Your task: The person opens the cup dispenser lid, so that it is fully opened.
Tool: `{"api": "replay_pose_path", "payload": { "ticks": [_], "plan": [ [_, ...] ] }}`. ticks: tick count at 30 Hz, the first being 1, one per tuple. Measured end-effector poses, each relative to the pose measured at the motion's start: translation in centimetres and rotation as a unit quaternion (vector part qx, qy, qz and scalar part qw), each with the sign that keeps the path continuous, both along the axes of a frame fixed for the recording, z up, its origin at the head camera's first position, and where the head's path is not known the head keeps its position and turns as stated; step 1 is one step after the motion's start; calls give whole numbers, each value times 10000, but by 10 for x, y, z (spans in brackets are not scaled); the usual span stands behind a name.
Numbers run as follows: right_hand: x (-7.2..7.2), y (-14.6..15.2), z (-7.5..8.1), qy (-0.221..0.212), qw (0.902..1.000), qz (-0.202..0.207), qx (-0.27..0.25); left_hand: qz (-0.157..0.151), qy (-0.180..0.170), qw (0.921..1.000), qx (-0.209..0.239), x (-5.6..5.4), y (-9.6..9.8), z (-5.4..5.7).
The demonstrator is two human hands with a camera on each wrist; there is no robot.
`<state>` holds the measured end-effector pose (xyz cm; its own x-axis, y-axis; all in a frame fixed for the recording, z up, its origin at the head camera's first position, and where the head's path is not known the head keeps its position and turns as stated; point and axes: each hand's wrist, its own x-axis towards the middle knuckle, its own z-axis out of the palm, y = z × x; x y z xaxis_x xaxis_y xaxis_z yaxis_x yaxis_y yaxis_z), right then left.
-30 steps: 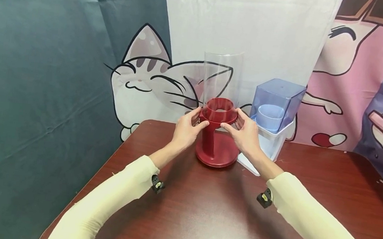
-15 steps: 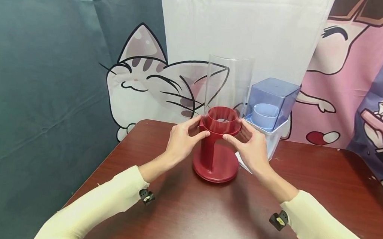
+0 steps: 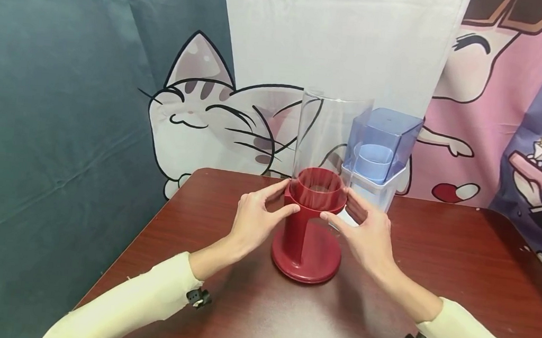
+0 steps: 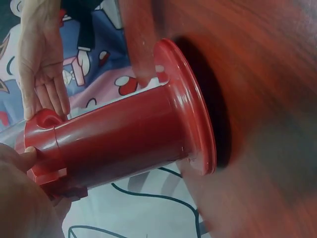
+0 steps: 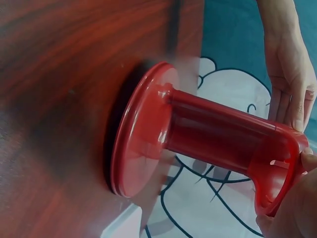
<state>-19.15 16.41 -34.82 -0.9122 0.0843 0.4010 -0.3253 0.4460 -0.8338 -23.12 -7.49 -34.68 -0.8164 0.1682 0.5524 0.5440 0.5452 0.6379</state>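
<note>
A red plastic stand (image 3: pixel 296 237) with a round base and a ring-shaped collar is at the middle of the table. From its collar rises a clear open-topped tube (image 3: pixel 333 134), upright. My left hand (image 3: pixel 253 223) grips the collar from the left, thumb in front and fingers round the side. On the opposite side my right hand (image 3: pixel 371 239) grips the same collar in like manner. The left wrist view has the stand's curved column (image 4: pixel 119 134); the right wrist view looks into the hollow under the collar (image 5: pixel 270 173). Whether the base touches the table cannot be told.
Behind the stand, to the right, is a white container with a see-through blue cover (image 3: pixel 389 125) and a round cup shape inside. The brown wooden table (image 3: pixel 464 258) ends at a printed cloth backdrop (image 3: pixel 272 31).
Both hands have brought the red stand and its clear tube towards me and slightly right. Their grip on the collar stays the same. The head view has shifted a little.
</note>
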Motion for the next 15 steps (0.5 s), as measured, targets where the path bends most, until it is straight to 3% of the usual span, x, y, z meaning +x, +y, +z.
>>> {"api": "replay_pose_path", "payload": {
  "ticks": [15],
  "plan": [
    [25, 3, 0, 31, 9998, -36, -181, -346, -261, 9985, 320, 23, 0, -2]
  ]
}}
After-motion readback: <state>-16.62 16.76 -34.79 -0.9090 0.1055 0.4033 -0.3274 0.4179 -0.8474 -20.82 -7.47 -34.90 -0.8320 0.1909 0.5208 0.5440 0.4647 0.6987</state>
